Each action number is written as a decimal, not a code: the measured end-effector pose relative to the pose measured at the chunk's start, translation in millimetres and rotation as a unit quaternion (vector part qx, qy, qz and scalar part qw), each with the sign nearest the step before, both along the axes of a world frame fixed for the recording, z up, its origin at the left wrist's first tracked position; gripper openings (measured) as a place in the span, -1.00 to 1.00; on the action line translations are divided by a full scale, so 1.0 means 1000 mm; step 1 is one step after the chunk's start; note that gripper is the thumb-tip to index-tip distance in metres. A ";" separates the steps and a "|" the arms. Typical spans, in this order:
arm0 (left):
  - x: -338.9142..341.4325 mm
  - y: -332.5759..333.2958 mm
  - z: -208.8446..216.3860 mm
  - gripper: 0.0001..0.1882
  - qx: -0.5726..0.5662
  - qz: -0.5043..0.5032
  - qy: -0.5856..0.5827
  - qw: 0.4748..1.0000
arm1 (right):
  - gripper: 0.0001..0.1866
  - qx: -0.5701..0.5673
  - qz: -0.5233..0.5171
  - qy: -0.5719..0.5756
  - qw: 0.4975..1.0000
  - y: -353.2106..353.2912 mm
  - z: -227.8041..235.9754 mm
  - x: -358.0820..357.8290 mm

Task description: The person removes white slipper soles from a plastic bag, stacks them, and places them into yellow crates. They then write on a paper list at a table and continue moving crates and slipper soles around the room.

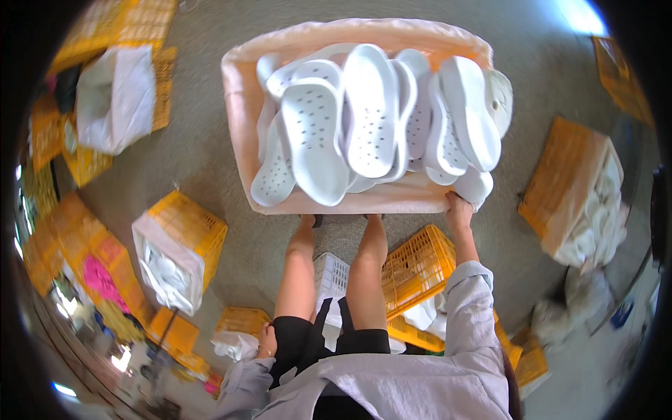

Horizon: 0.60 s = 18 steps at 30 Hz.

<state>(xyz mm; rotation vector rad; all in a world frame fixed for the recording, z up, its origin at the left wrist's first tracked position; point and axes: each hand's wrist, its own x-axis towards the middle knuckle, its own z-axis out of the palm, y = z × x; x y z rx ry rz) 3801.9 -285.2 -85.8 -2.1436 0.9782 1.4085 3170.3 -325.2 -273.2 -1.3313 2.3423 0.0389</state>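
Note:
In front of me is a large crate (239, 133) lined with pale pinkish cloth, heaped with white shoe soles (318, 133). Several soles have small dark holes, and they overlap in tilted rows. My right hand (458, 210) is closed on the crate's near right corner, right beside a white sole's rounded end. Down by my left thigh, against the black shorts, hangs my left hand (267, 341). Its fingers look loosely extended and seem to hold nothing, though part of the hand is hard to see.
An orange crate (187, 220) with a white liner stands at the left. Another orange crate (560, 178), holding white pieces, is at the right. Between and beside my legs are a white basket (329, 273) and a yellow crate (423, 269). Stacked crates (77, 238) line the far left.

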 end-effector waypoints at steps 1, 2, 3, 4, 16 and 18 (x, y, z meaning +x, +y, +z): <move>0.025 -0.020 -0.002 -0.61 -0.003 -0.004 0.006 1.000 | -0.75 0.019 -0.021 0.010 1.000 0.007 0.008 0.013; 0.058 -0.041 -0.004 -0.60 -0.006 0.002 -0.025 1.000 | -0.69 0.029 -0.054 0.002 0.998 0.014 0.017 0.035; 0.078 -0.069 -0.001 -0.59 -0.005 -0.045 -0.011 0.999 | -0.64 0.055 -0.073 -0.005 0.996 0.012 0.030 0.050; 0.094 -0.088 -0.001 -0.59 -0.008 -0.080 -0.023 0.996 | -0.58 0.088 -0.093 -0.002 0.992 0.021 0.052 0.064; 0.206 -0.179 0.027 -0.54 0.088 -0.090 0.065 0.990 | -0.66 0.358 -0.185 -0.226 0.887 0.026 0.196 0.360; 0.216 -0.172 0.021 -0.54 0.054 -0.043 0.038 0.997 | -0.72 0.345 -0.064 -0.290 0.890 -0.015 0.193 0.399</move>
